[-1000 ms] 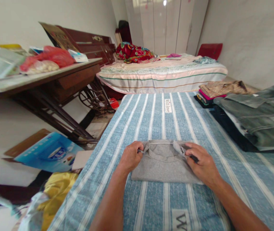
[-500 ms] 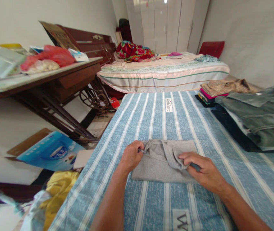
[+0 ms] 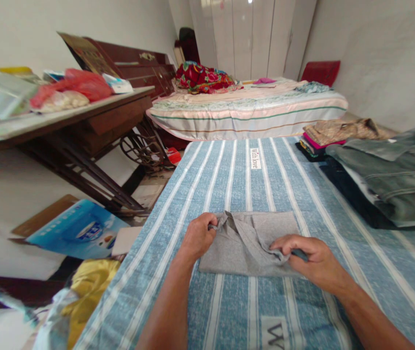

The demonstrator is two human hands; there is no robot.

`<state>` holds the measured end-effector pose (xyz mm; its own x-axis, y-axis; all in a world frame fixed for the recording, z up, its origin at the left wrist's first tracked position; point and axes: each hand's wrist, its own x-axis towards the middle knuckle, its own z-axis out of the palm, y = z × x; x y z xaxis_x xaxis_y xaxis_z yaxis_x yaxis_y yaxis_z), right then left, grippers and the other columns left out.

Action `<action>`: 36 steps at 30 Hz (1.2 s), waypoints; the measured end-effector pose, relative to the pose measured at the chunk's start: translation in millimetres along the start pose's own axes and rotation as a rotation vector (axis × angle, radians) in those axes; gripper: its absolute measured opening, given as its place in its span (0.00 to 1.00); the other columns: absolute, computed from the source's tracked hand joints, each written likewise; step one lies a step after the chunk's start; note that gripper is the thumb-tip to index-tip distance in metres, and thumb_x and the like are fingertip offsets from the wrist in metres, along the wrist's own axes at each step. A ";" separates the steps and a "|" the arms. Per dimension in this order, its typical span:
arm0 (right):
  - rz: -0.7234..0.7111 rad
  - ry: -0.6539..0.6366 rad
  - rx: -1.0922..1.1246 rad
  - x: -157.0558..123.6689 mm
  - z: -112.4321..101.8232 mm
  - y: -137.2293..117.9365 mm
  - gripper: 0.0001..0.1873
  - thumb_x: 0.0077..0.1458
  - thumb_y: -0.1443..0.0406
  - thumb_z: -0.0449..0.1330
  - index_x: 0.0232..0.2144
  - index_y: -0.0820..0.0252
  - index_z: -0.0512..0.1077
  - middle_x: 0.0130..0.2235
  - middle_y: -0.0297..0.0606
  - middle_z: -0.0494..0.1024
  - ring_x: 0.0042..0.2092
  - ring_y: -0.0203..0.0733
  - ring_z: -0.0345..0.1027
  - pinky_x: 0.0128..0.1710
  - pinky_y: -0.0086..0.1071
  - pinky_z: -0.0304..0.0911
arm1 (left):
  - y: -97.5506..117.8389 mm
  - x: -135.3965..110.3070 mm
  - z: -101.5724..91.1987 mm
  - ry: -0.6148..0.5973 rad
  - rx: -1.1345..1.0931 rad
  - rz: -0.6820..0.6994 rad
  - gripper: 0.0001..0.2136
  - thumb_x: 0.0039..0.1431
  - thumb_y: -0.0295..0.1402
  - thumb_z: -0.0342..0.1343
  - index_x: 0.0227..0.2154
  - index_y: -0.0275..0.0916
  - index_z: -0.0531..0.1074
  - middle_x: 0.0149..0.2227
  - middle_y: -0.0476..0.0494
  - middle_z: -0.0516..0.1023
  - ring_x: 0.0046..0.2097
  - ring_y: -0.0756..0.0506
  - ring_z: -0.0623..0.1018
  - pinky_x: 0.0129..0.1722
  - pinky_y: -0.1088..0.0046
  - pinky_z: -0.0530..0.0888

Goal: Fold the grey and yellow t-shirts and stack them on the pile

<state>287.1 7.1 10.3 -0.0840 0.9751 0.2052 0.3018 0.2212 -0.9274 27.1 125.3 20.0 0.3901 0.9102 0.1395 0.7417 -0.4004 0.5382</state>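
Note:
A grey garment [image 3: 244,248], folded into a rough rectangle, lies on the blue-and-white striped bedspread [image 3: 207,180]. At its far left corner my left hand [image 3: 199,237] pinches a gathered bit of the cloth. My right hand [image 3: 309,257] is closed on a bunched edge at the garment's right side, and a dark piece shows between its fingers. A loose fold runs slantwise between the two hands over the flat layer beneath. What kind of garment it is I cannot tell.
On the right lie a stack of folded clothes [image 3: 338,133] and a pile with a grey-green garment [image 3: 393,165]. A table with a treadle base [image 3: 120,104] stands left, over a blue box [image 3: 83,231]. Yellow cloth [image 3: 93,287] sits beside the bed. A second bed [image 3: 251,114] is behind.
My right hand has shifted slightly right and down, drawing the bunched edge with it. The fold between the hands now runs straighter and tauter. My left hand has stayed in place.

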 end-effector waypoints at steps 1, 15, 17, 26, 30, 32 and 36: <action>0.012 0.009 0.006 0.0 0.3 0.4 0.05 0.46 0.70 0.54 0.23 0.57 0.68 0.34 0.37 0.79 0.38 0.41 0.73 0.39 0.33 0.66 | -0.2 -0.1 0.2 0.003 0.001 -0.005 0.08 0.42 0.21 0.47 0.23 0.40 0.65 0.27 0.52 0.71 0.30 0.50 0.70 0.32 0.75 0.64; 0.316 0.628 0.268 12.0 -5.2 37.2 0.24 0.43 0.59 0.64 0.45 0.57 0.67 0.30 0.35 0.78 0.31 0.40 0.72 0.35 0.34 0.66 | -10.4 9.2 8.8 0.147 -0.098 -0.177 0.12 0.48 0.27 0.53 0.38 0.39 0.71 0.32 0.49 0.77 0.34 0.48 0.76 0.37 0.73 0.71; 0.327 0.617 0.191 13.0 -5.1 35.3 0.26 0.42 0.59 0.64 0.45 0.57 0.67 0.31 0.35 0.79 0.33 0.41 0.72 0.37 0.36 0.66 | -12.3 10.7 10.3 0.187 -0.143 -0.220 0.12 0.48 0.26 0.53 0.38 0.38 0.71 0.34 0.47 0.78 0.37 0.47 0.77 0.38 0.72 0.72; 0.330 0.604 0.076 15.6 -7.4 38.3 0.28 0.40 0.59 0.62 0.46 0.60 0.66 0.34 0.39 0.78 0.30 0.40 0.71 0.33 0.35 0.65 | -10.1 12.7 11.4 0.253 -0.028 -0.267 0.12 0.44 0.25 0.56 0.35 0.38 0.71 0.37 0.45 0.77 0.40 0.45 0.77 0.43 0.71 0.71; 0.389 0.575 0.081 14.4 -9.7 35.3 0.31 0.40 0.57 0.62 0.48 0.61 0.64 0.35 0.41 0.77 0.29 0.40 0.69 0.28 0.33 0.64 | -0.7 8.1 0.5 0.202 0.060 -0.357 0.12 0.47 0.28 0.57 0.38 0.36 0.72 0.40 0.41 0.77 0.41 0.45 0.76 0.42 0.72 0.69; 0.408 0.560 0.086 13.6 -9.8 32.9 0.32 0.39 0.57 0.62 0.48 0.61 0.64 0.36 0.41 0.76 0.28 0.39 0.68 0.26 0.32 0.63 | 4.2 1.0 -7.0 0.143 0.090 -0.439 0.11 0.49 0.30 0.56 0.38 0.36 0.72 0.38 0.42 0.78 0.40 0.46 0.77 0.40 0.73 0.69; 0.410 0.534 0.083 11.8 -9.6 31.3 0.33 0.38 0.56 0.62 0.49 0.61 0.64 0.36 0.42 0.75 0.27 0.39 0.67 0.24 0.32 0.61 | 13.0 -23.4 -14.9 0.061 0.099 -0.542 0.08 0.50 0.31 0.56 0.34 0.38 0.73 0.31 0.46 0.78 0.36 0.47 0.77 0.35 0.75 0.67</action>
<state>304.7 25.7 -13.3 0.5089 0.8586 -0.0611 0.1337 -0.1490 -0.9798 19.4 100.4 36.1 -0.0917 0.9921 -0.0860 0.8765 0.1214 0.4658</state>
